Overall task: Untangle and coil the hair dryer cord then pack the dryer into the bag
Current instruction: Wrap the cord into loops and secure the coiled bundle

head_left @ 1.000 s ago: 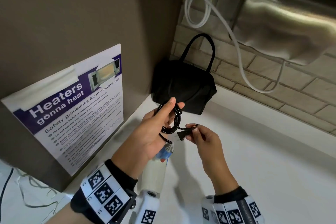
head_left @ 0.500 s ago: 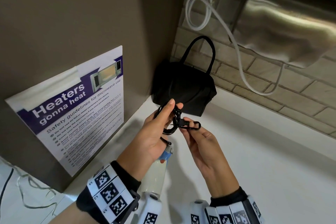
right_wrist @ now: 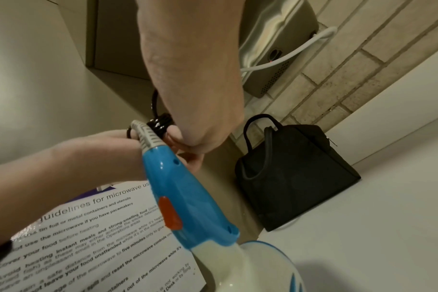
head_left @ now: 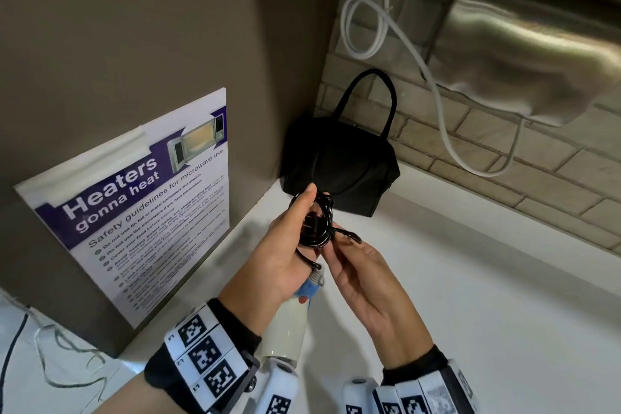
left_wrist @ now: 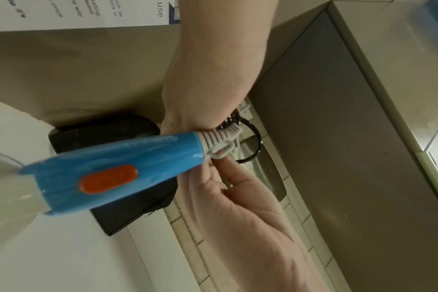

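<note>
My left hand [head_left: 285,245] grips the black coiled cord [head_left: 317,225] above the white counter. The hair dryer [head_left: 289,323] hangs below that hand; it has a white body and a blue handle [left_wrist: 118,173] with an orange switch. My right hand [head_left: 363,276] pinches the cord's free end against the right side of the coil. The grey strain relief [right_wrist: 148,136] meets the cord [right_wrist: 160,124] between both hands. The black bag [head_left: 339,161] with its loop handle stands in the corner just behind the hands. Its opening cannot be made out.
A microwave safety poster [head_left: 141,212] is taped to the brown panel on the left. A steel appliance [head_left: 524,44] with a white cable [head_left: 437,101] hangs on the brick wall above the counter [head_left: 487,279]. Thin loose wires [head_left: 60,353] lie at lower left.
My right hand has moved in against the coil, bringing the plug end from the right side into the bundle. The left hand keeps its hold, slightly higher.
</note>
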{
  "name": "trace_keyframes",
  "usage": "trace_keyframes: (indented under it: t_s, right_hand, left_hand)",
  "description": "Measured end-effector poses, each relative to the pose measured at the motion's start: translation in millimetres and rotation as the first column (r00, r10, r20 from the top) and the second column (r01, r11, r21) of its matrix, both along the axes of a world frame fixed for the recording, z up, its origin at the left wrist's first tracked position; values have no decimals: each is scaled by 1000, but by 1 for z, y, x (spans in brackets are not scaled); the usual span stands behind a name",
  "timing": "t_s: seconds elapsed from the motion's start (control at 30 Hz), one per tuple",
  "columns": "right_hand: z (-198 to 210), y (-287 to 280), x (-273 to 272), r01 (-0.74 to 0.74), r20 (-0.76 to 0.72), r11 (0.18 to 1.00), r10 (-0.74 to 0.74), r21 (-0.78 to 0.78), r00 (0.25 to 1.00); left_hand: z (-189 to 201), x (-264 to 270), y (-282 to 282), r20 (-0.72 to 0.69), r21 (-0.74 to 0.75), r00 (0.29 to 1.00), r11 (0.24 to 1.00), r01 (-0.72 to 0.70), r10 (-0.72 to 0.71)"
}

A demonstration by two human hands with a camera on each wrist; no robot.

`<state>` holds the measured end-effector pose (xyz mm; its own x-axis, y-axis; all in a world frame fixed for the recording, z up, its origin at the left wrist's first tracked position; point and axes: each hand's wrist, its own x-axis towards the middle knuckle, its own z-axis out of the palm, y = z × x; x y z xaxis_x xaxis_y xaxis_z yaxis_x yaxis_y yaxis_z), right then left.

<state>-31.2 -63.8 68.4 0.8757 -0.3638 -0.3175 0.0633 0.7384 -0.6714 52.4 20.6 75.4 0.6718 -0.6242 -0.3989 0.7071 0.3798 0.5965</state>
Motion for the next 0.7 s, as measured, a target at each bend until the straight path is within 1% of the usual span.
trace_keyframes:
  t_s: [0.1, 0.13, 0.2, 0.27, 0.33, 0.37, 0.43, 0.5, 0.57, 0.63, 0.7]
  right_hand:
    - [3, -1, 0, -65, -1, 997, 65, 32, 998]
    - [4, -1, 0, -82, -26, 996, 83, 17, 996]
    - [5, -3, 0, -104, -99, 993, 99, -48, 990]
    - [5, -5, 0, -137, -146, 982, 118, -133, 982]
    - [4, -6, -1, -160, -157, 969, 131, -186, 979]
    - [4, -5, -2, -167, -147, 970, 141, -179, 979]
    - [5, -5, -6, -175, -85, 980, 168, -89, 982]
    - [8, -3, -10, -211, 0, 977, 211, -14, 977]
    - [11, -2, -12, -236, 73, 972, 234, 12, 969]
    - [17, 3, -13, -234, 99, 972, 233, 0, 967]
    - [24, 8, -10, -234, 43, 968, 238, -92, 970]
  left_hand:
    - [7, -4, 3, -68, -78, 992, 992, 99, -104]
    - [7, -5, 3, -77, -87, 986, 986, 142, -149]
    - [3, -7, 2, -67, -58, 980, 981, 183, -186]
    - [-4, -6, -1, -13, -41, 988, 987, 156, -157]
    - [-2, -8, -2, 66, -25, 991, 993, 119, -117]
    - [-1, -9, -3, 110, -15, 988, 994, 110, -108]
    - [1, -10, -3, 173, -20, 981, 996, 89, -85]
    - [2, -8, -2, 193, -52, 981, 998, 34, -23]
    - [4, -7, 0, 214, -79, 977, 997, 13, 4]
    - [6, -9, 1, 255, -80, 967, 996, 24, -3]
    - [6, -12, 0, 326, -42, 945, 999, 32, -16]
